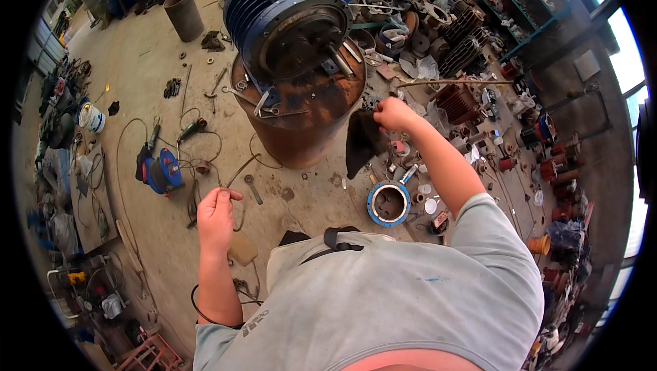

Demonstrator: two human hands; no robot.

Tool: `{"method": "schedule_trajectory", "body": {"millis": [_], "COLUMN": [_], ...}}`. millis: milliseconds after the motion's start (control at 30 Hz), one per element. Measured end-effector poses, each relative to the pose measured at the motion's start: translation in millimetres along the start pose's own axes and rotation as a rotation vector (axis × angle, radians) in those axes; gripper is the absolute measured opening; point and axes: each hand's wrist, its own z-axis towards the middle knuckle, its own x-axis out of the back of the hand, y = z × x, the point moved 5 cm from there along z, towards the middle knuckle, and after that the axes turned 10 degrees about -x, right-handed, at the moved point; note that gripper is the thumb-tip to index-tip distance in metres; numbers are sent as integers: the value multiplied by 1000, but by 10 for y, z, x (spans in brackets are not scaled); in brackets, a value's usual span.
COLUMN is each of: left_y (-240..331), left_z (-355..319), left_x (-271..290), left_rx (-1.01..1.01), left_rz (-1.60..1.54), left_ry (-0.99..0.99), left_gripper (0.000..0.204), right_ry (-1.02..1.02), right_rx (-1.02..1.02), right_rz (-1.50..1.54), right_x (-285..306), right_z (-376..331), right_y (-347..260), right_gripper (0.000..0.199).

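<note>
A dark, dirty rag (364, 144) hangs from my right hand (395, 113), whose fingers are closed on its upper edge. This hand is out to the right of a rusty steel drum (301, 138). On the drum sits a large blue finned machine housing (263, 18) with a round opening on top and a shaft (340, 60) sticking out of its dark end face. Spanners (261, 103) lie at the drum's near left edge. Above the floor to the left, my left hand (216, 218) is loosely closed, thumb against the curled fingers, with nothing visible in it.
A blue-rimmed round metal part (389, 204) stands on the floor near my right side. A blue cable reel (163, 170) and trailing cords lie left. Metal parts and a shelf (527, 11) crowd the right. A rusty pipe section (183, 15) stands at the far left.
</note>
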Motion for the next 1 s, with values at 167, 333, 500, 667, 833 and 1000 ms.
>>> {"method": "schedule_trajectory", "body": {"millis": [167, 333, 500, 667, 833, 1000], "left_y": [162, 385, 575, 881, 1113, 862], "left_z": [311, 588, 774, 961, 1062, 1551], "left_x": [135, -66, -499, -926, -1377, -1674], "left_rx": [50, 53, 74, -1, -53, -47], "left_rz": [-118, -277, -308, -375, -455, -379], "left_ry": [-48, -84, -180, -276, -456, -273], "left_gripper": [30, 32, 32, 32, 34, 30], "right_ry": [438, 542, 351, -187, -478, -768], "right_rx": [217, 78, 170, 73, 584, 414], "right_rz": [-305, 6, 409, 785, 1077, 1660], "right_x": [-212, -575, -1166, -1397, -1051, -677], "right_z": [788, 620, 131, -60, -115, 163], "right_y": [-148, -446, -415, -574, -596, -370], "right_gripper": [27, 47, 48, 47, 73, 40]}}
